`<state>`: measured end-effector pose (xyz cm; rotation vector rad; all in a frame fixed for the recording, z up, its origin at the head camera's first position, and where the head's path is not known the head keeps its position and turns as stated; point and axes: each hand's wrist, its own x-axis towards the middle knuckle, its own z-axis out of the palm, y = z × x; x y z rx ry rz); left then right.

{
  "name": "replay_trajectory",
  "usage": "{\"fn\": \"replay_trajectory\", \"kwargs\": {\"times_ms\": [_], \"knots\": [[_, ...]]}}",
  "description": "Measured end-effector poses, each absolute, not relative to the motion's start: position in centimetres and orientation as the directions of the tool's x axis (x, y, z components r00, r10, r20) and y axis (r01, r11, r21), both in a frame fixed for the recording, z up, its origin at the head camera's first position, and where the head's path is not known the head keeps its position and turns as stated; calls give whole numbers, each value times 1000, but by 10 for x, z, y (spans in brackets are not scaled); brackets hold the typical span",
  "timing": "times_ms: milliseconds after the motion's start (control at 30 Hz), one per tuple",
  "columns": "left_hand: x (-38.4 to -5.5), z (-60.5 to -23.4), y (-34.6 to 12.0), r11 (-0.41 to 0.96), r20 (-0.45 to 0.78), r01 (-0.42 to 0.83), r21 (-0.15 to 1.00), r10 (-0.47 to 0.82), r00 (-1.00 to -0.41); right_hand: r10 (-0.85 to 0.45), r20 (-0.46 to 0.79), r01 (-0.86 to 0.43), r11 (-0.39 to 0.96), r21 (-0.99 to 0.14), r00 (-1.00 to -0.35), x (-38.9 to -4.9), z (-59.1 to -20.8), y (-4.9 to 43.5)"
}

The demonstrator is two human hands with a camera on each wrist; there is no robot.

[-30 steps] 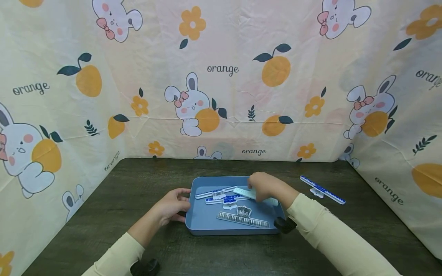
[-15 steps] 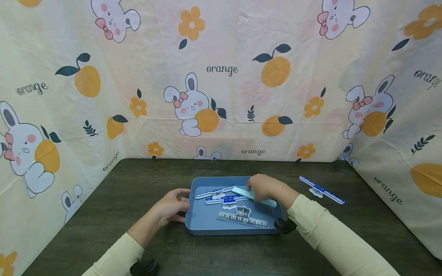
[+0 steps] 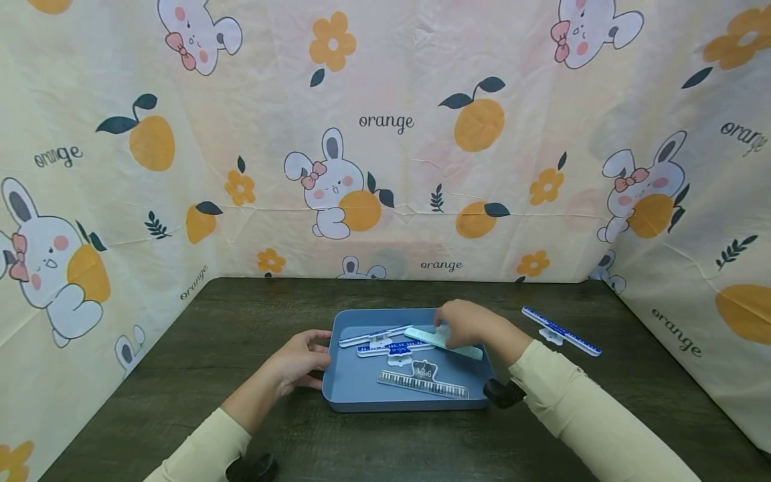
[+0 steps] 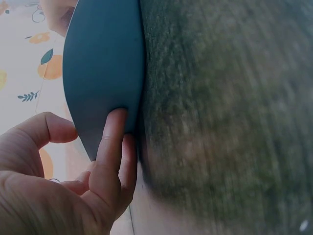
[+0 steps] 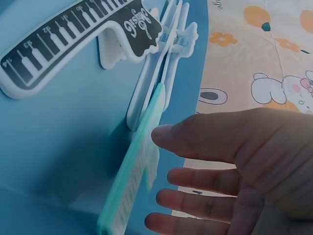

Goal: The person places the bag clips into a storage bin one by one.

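A blue tray point(image 3: 355, 395) holds several long ruler clips. My left hand point(image 3: 301, 360) rests against its left end; the left wrist view shows fingers on the outer wall point(image 4: 105, 54) and the thumb at the rim. Over the tray's right half is my right hand point(image 3: 466, 323), with the thumb by a mint-green ruler clip point(image 3: 430, 337). In the right wrist view this clip point(image 5: 134, 166) leans across white-backed clips, and the other fingers are spread apart from it. Two blue-and-white clips point(image 3: 391, 349) lie left of it. A clear piano-key clip point(image 3: 421, 383) lies nearer the front.
Another blue-and-white ruler clip point(image 3: 563, 331) lies on the dark wooden table point(image 3: 385, 445), right of the tray. A printed cloth point(image 3: 409, 167) with rabbits and oranges hangs behind and along both sides. Black wrist-camera mounts point(image 3: 502, 393) sit under the sleeves.
The mint-green clip has shifted slightly left and down and now lies in the tray. My right hand has lifted and eased back from it a little. The left hand stays in place.
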<state>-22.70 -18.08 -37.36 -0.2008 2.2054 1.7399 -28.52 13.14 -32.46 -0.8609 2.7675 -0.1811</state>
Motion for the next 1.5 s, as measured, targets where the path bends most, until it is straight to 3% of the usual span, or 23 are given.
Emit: {"fn": "replay_trajectory", "kwargs": {"times_ms": [600, 1500], "knots": [[-227, -376, -183, 241, -332, -299, 923, 106, -937, -588, -65, -567, 800, -196, -806, -268, -314, 152], [-225, -375, -181, 237, -329, -298, 924, 103, -939, -514, 227, -553, 817, -163, -827, -238, -321, 194]]}}
